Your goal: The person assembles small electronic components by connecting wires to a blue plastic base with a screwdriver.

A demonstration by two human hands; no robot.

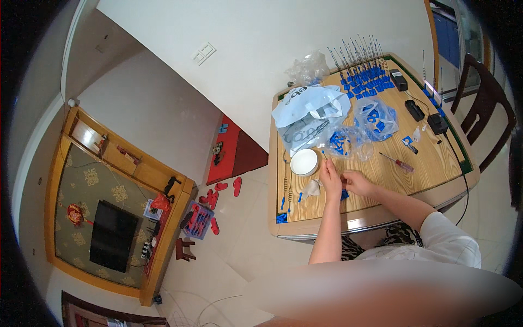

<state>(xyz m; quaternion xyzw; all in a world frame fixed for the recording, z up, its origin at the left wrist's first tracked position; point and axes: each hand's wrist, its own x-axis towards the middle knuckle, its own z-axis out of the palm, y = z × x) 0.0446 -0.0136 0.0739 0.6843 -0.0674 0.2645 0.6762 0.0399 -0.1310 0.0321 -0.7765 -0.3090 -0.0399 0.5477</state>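
Over the near side of the wooden table, my left hand [328, 179] is closed, with a thin dark-tipped rod [324, 155] sticking up out of its fingers. My right hand [357, 183] meets it from the right, fingers curled in; whatever they pinch is too small to make out. A small blue piece [344, 194] shows just below the two hands. Left of them stand a white bowl [304, 162] and a crumpled white tissue [311, 188]. Coil springs on rods [290, 197] with blue ends lie farther left.
Beyond the hands are clear bags of blue parts [376, 119] and a white plastic bag [310, 114]. Upright spring rods in blue bases [366, 79] fill the far edge. Rightward lie a screwdriver [400, 163], a black charger [437, 123] with its cord, and a chair [485, 109].
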